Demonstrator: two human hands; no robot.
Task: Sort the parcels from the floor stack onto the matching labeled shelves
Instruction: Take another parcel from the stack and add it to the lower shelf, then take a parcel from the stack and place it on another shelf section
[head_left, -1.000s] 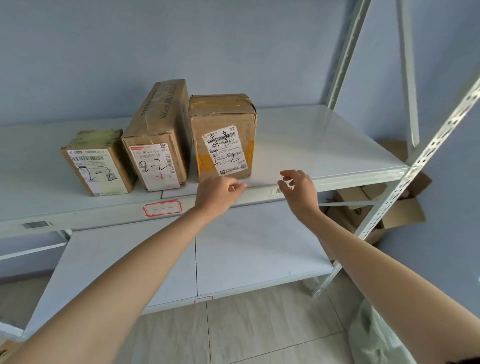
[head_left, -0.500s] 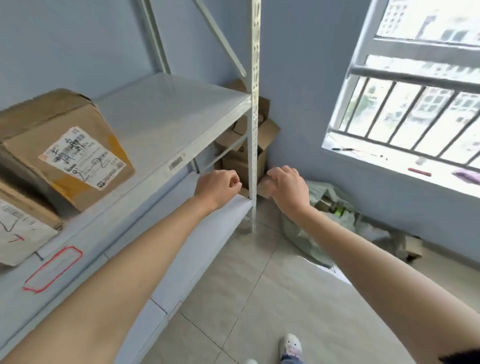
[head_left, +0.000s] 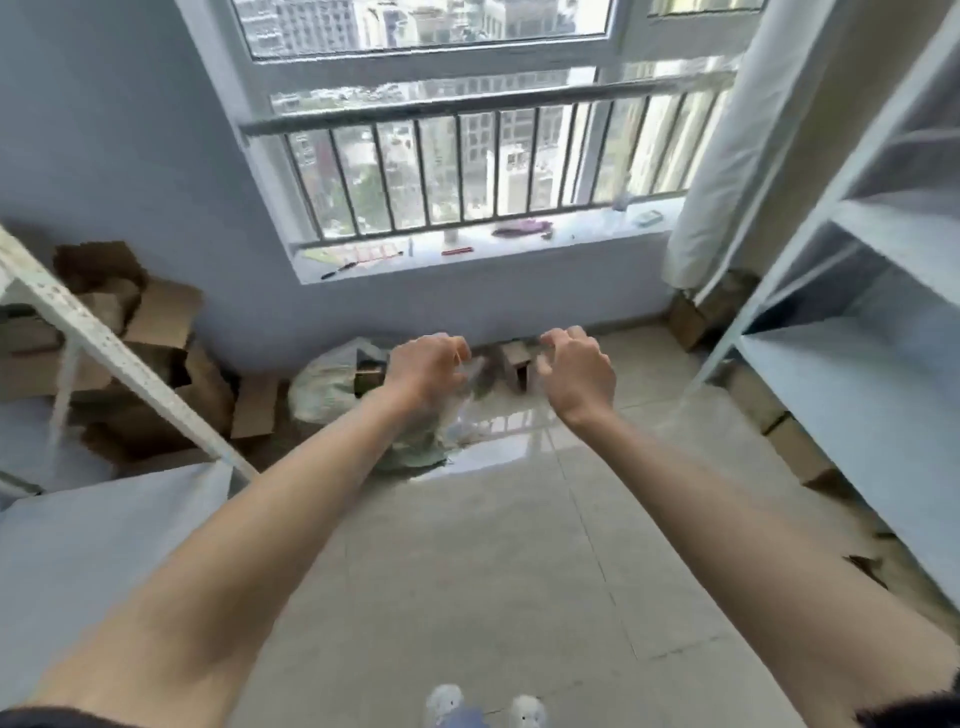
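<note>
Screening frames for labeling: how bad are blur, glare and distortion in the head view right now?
Head view: motion blur smears the hands, left and right, and the bag behind them; the window backlights the room and throws a bright reflection on the floor; the wide-angle lens tilts the shelf posts inward.

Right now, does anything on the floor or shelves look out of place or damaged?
Yes. Opened, crumpled cardboard boxes lie heaped in the left corner behind the shelf post, and a slumped plastic bag sits on the floor under the window. Both hands are empty. The picture is blurred.
</note>
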